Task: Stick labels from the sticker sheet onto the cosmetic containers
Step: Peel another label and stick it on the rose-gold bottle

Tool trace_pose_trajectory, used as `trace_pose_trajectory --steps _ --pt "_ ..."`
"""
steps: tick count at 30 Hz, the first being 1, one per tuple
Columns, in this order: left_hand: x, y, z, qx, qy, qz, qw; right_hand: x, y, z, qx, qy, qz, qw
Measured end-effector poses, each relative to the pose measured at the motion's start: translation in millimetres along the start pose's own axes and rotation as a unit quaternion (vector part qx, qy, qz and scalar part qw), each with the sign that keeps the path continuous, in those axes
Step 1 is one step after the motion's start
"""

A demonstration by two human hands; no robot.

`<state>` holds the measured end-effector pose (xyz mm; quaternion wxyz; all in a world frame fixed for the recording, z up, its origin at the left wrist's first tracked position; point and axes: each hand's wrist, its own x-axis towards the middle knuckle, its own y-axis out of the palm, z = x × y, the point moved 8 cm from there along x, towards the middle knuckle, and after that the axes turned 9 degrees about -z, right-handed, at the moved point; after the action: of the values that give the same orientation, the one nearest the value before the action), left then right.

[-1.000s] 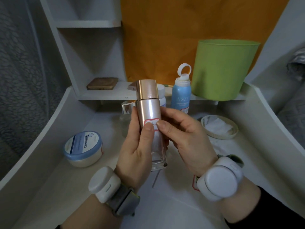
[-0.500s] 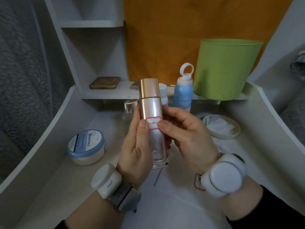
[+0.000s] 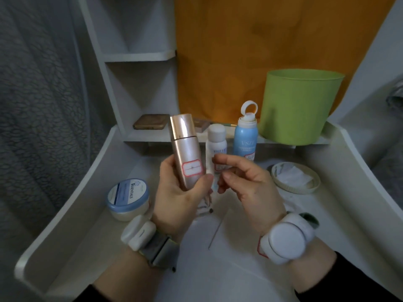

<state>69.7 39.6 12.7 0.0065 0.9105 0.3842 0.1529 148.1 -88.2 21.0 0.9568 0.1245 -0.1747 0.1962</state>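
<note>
A white vanity tabletop [image 3: 272, 214] with raised curved sides sits before an orange backdrop and white corner shelves. Compared with a second ago, the right hand [image 3: 246, 184] has come off the rose-gold bottle [image 3: 187, 153]; its fingers were pressing the red-bordered label [image 3: 192, 168] then, and now they hang just beside the bottle, loosely curled and holding nothing that can be made out. The left hand [image 3: 178, 192] stays wrapped around the bottle's lower body, thumb just under the label, keeping it upright but tilted a little to the left above the tabletop. The label now lies flat and fully exposed on the bottle's front, so this container appears finished, and the bottle can likely be set down.

Counted: one rose-gold bottle in hand; one small white bottle [image 3: 216, 140] and one blue spray bottle [image 3: 244, 138] standing behind the hands, each showing a scrap of red-edged label low down; one blue-lidded cream jar [image 3: 128, 196] at the left with no sticker visible. That makes four containers, and the jar seems to be the one left. One green bucket [image 3: 301, 107] and one round dish [image 3: 294, 182] holding white pads stand at the right. The sticker sheet seems to lie under the right wrist, a red edge [image 3: 260, 247] peeping out.
</note>
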Motion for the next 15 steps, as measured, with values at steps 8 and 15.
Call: trace_pose_trajectory --steps 8,15 --pt "46 -55 -20 0.118 -0.017 -0.072 0.99 -1 9 -6 -0.064 -0.007 0.014 0.998" --pt "79 -58 -27 0.22 0.036 -0.08 0.972 -2 9 -11 -0.085 0.012 0.024 0.996"
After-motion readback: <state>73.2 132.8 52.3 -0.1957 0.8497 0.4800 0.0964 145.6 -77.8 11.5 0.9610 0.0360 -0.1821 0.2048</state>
